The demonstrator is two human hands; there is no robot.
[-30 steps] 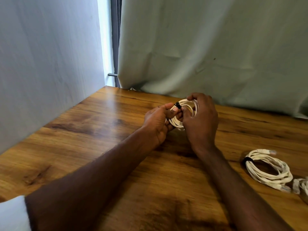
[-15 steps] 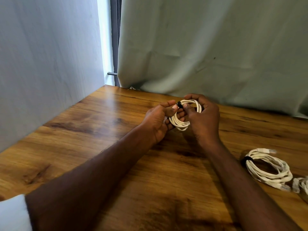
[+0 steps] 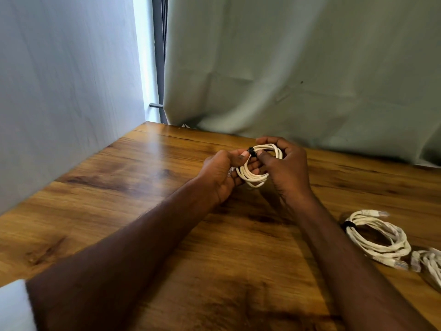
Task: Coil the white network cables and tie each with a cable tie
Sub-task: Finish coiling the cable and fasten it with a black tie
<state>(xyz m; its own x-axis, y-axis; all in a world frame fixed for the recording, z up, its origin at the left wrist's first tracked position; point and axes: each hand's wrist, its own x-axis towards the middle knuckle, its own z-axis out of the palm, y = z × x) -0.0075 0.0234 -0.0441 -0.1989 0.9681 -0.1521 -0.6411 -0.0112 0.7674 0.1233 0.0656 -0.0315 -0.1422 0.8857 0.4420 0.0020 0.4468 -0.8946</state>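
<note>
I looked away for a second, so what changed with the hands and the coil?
The right hand rolled from over the coil to its right side, opening the loop to view. Both hands still hold it at the black tie. The tied coil on the table stayed put.

Both forearms reach forward; the left hand (image 3: 220, 174) and right hand (image 3: 287, 169) meet, fingers curled, thumbs nearly touching.

head-worn view, angled down, close over table (image 3: 148, 211)
</note>
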